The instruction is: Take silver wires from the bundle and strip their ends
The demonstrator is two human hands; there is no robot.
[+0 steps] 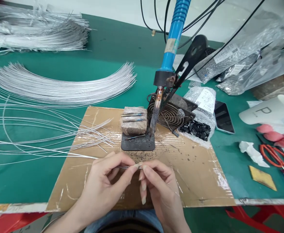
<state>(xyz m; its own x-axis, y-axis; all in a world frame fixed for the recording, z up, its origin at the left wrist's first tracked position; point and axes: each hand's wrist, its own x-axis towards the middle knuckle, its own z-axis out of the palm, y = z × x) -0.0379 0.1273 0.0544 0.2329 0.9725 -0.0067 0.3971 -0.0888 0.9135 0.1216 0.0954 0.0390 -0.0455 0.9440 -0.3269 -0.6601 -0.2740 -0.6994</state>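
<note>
Over the front of the cardboard sheet [200, 181], my left hand [105, 181] pinches a thin, shiny metal piece [123, 167] between thumb and forefinger. My right hand [160, 184] is closed at the piece's right end, its thumb and forefinger almost touching the left fingertips. What exactly lies between the fingertips is mostly covered. Just beyond the hands stands a black metal base [138, 144] carrying a stone-like block [133, 127] with several short metal rods on top. A blue-handled soldering iron [172, 42] points down beside the block.
Loose white wires [47, 129] reach onto the cardboard from the left, with a curved wire bundle [66, 90] behind. On the right are a round fan grille [169, 115], a bag of black parts [197, 129], a phone [223, 118], a paper cup [265, 111] and red-handled scissors [275, 157].
</note>
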